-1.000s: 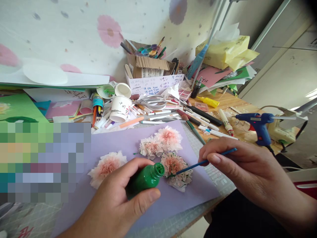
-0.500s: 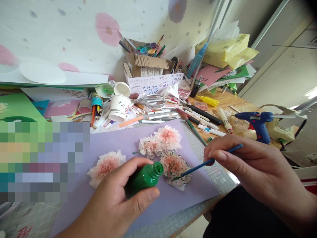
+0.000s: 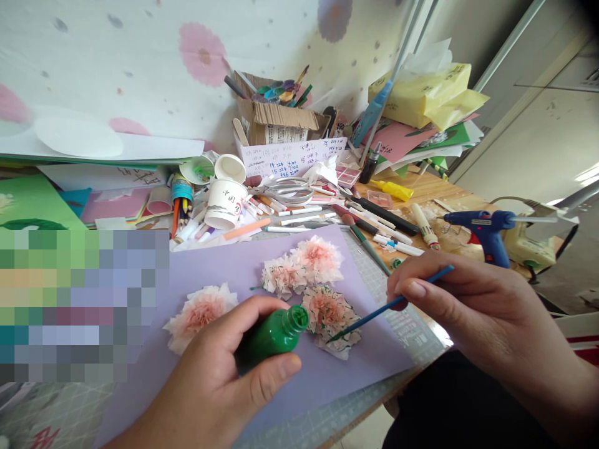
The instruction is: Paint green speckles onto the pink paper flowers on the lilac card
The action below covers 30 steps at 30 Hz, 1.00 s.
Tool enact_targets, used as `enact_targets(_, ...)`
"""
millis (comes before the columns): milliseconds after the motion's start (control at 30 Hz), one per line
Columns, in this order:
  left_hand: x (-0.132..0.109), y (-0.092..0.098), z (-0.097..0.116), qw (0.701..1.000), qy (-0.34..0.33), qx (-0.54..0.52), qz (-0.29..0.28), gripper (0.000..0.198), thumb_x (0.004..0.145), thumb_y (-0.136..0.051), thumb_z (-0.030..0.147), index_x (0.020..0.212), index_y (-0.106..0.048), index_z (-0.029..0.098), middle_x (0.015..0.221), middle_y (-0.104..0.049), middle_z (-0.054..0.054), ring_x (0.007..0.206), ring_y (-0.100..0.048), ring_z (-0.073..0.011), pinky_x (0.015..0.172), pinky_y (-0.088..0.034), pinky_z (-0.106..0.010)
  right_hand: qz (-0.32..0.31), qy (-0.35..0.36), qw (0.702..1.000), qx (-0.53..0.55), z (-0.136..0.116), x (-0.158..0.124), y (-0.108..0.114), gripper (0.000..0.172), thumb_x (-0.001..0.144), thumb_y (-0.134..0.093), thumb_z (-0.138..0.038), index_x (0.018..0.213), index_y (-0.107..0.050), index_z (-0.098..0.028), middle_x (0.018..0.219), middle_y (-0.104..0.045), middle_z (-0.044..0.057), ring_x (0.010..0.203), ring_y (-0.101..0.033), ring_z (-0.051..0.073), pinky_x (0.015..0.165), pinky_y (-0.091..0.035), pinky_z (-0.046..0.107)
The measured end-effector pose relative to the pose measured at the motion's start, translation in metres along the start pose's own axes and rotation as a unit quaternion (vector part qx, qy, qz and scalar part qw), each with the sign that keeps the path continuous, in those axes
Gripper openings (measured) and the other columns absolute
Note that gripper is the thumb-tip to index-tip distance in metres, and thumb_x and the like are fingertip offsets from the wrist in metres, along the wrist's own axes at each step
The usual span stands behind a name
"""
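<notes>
My left hand (image 3: 234, 365) is wrapped round an uncapped bottle of green paint (image 3: 274, 337), tilted with its mouth toward the right. Between thumb and fingers my right hand (image 3: 468, 318) pinches a thin blue paintbrush (image 3: 379, 310). The brush tip rests on the lower edge of a pink-and-white paper flower (image 3: 330, 312) whose ruffled petals carry dark green edging. Behind it on the purple paper (image 3: 187, 390) lie a smaller edged flower (image 3: 284, 276) and a paler pink one (image 3: 318, 257). Another pink flower (image 3: 201, 317) sits left, partly covered by my left hand.
Several markers (image 3: 309, 218) lie heaped behind the paper, near two paper cups (image 3: 226, 202) and silver scissors (image 3: 287, 191). A blue glue gun (image 3: 491, 234) stands at the right. At the back is a cardboard box (image 3: 281, 118). A green cutting mat (image 3: 299, 430) lies under the paper.
The paintbrush has shifted very slightly, its handle end dipping a little left, with the tip still at the flower's lower edge. My left hand and the bottle stay put.
</notes>
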<state>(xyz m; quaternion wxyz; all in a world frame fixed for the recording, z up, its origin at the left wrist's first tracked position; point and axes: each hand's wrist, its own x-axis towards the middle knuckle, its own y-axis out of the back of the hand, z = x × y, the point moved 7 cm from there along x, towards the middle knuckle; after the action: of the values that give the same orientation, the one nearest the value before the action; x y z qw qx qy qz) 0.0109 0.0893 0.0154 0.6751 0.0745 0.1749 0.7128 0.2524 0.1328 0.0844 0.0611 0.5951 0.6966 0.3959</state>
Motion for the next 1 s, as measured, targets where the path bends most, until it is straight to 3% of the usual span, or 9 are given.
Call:
enact_targets(700, 0.001, -0.002, 0.0, 1.0, -0.012, -0.003, -0.013, 0.02, 0.074, -0.076, 0.04, 0.093, -0.077, 0.035, 0.077, -0.07, 0.011, 0.075, -0.063, -0.0153, 0.071, -0.05, -0.017, 0.002, -0.048, 0.998, 0.05, 0.008, 0.002, -0.001, 0.039, 0.09, -0.072, -0.055, 0.07, -0.075, -0.022, 0.063, -0.076, 0.005, 0.056, -0.072, 0.018, 0.053, -0.056, 0.025)
enact_targets(833, 0.0, -0.001, 0.0, 1.0, -0.004, -0.005, -0.011, 0.02, 0.073, -0.075, 0.04, 0.093, -0.076, 0.035, 0.078, -0.07, 0.011, 0.077, -0.063, -0.0153, 0.072, -0.049, -0.018, -0.02, -0.061, 0.997, 0.052, 0.012, 0.0, -0.003, 0.035, 0.091, -0.072, -0.052, 0.073, -0.075, -0.022, 0.065, -0.077, 0.004, 0.058, -0.072, 0.017, 0.055, -0.056, 0.024)
enact_targets(1000, 0.0, -0.002, 0.002, 1.0, -0.003, -0.004, -0.021, 0.019, 0.074, -0.075, 0.041, 0.092, -0.076, 0.034, 0.079, -0.07, 0.011, 0.077, -0.062, -0.0162, 0.073, -0.049, -0.019, 0.002, -0.059, 0.994, 0.091, 0.014, 0.0, -0.005, 0.037, 0.091, -0.072, -0.053, 0.07, -0.075, -0.022, 0.062, -0.076, 0.002, 0.056, -0.071, 0.015, 0.054, -0.056, 0.022)
